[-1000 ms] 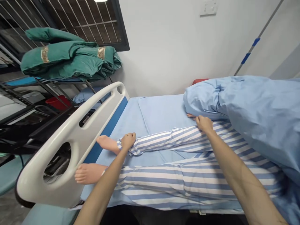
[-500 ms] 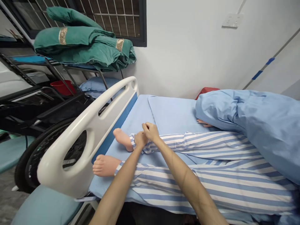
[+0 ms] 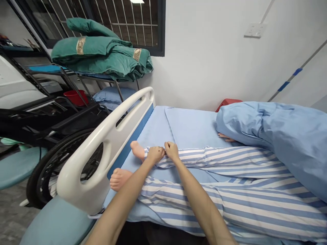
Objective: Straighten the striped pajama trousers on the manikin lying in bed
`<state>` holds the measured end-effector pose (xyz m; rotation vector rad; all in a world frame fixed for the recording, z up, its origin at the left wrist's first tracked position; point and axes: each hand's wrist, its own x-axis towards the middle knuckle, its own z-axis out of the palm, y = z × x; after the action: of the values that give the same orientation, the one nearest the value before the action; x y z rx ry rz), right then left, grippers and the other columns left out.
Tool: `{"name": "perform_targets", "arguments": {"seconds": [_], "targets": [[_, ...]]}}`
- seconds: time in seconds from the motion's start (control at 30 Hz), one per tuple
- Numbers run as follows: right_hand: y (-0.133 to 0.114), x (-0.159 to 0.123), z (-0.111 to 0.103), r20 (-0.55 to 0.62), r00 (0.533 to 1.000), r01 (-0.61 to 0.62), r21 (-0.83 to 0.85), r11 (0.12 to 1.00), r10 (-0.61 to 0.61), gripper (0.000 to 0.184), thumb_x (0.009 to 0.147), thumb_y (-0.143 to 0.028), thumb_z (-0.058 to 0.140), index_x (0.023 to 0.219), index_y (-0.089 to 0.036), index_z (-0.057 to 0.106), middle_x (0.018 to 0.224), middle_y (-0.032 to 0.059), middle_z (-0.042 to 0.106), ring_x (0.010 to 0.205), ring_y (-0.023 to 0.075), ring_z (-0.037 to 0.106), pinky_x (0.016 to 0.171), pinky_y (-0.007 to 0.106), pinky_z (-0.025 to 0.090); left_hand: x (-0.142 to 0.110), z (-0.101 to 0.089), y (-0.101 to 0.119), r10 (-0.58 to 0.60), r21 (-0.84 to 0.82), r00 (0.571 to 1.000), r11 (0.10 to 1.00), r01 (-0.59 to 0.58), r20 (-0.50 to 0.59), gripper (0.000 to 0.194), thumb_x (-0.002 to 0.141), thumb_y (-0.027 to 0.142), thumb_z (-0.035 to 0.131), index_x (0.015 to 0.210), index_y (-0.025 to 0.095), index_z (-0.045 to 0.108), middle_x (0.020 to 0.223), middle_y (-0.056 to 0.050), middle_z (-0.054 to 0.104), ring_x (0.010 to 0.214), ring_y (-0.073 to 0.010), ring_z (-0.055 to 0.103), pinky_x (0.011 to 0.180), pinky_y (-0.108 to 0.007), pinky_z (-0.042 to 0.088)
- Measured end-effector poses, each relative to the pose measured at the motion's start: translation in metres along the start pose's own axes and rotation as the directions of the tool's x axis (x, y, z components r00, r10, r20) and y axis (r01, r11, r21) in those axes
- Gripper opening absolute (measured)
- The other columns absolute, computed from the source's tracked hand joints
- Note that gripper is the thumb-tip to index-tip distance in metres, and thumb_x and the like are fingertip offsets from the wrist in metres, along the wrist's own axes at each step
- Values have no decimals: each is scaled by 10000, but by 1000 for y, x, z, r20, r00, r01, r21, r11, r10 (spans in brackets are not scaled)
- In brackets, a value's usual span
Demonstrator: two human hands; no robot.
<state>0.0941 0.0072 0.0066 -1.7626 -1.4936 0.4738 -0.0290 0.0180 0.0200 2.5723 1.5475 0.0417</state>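
the person's left hand [image 3: 155, 153] and right hand [image 3: 172, 151] are reaching out side by side, nearly touching, over the ankle cuff of a blue-and-white striped cotton trouser leg [image 3: 204, 158] on a lifelike rubber manikin [image 3: 137, 150] lying on its back. both hands are closing around the cuff, with the fingers curled and held close together, but the fingertips are hidden, so a pinch on the cloth cannot be told. the cuff is sitting just above the bare foot of the manikin's farther leg, and the other bare foot [image 3: 120, 179] is lying near the white plastic bed side rail [image 3: 97, 153]. a light blue fitted bed sheet [image 3: 189, 127] is stretching beneath the legs, and a rumpled light blue quilt [image 3: 276, 143] is covering the manikin's upper body, with a manikin hand [image 3: 226, 137] poking out from under its edge. beyond the rail, folded green quilts with gold trim [image 3: 102, 54] are sitting on a black metal rack [image 3: 79, 77], above a red plastic basin [image 3: 75, 97] and a blue pillow [image 3: 113, 97].
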Motion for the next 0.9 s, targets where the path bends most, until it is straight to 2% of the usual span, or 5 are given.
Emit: {"name": "perform_targets", "arguments": {"seconds": [0.23,0.4,0.5,0.7,0.9], "targets": [[1,1,1,-39,999,-21,95,995,25,414,940,-322,386,541,-219,351,526,-33,404,590,136,388,581,275,215,1,-54,-8,-121,-236,962,970,62,-246,346,913,289,407,668,189,629,728,-79,660,707,-178,584,721,-290,419],[2,2,0,-107,994,-4,165,986,22,420,922,-291,394,515,-215,320,496,-53,341,550,119,349,566,269,212,29,-80,21,-411,-753,819,657,-39,-400,438,926,337,414,513,195,378,504,37,327,527,-101,354,566,-242,308],[5,3,3,-135,991,15,206,978,13,430,927,-308,385,512,-213,326,490,-56,340,540,110,346,562,263,220,34,-58,33,-523,-817,795,574,62,-307,435,955,307,377,543,183,440,526,38,365,545,-99,390,582,-227,328],[12,4,11,-155,987,-14,187,982,43,420,935,-342,384,541,-204,425,521,-41,462,554,113,406,560,246,268,17,8,44,-489,-590,862,739,327,-135,354,963,299,420,831,139,707,821,-112,691,806,-202,613,766,-293,419],[-2,4,-13,13,1000,9,-171,985,-6,389,967,-280,405,663,-179,626,676,35,663,633,138,530,600,255,291,16,12,44,-412,-347,907,866,359,-91,394,990,295,356,1102,173,714,1039,-147,721,946,-230,656,798,-297,441]]}}
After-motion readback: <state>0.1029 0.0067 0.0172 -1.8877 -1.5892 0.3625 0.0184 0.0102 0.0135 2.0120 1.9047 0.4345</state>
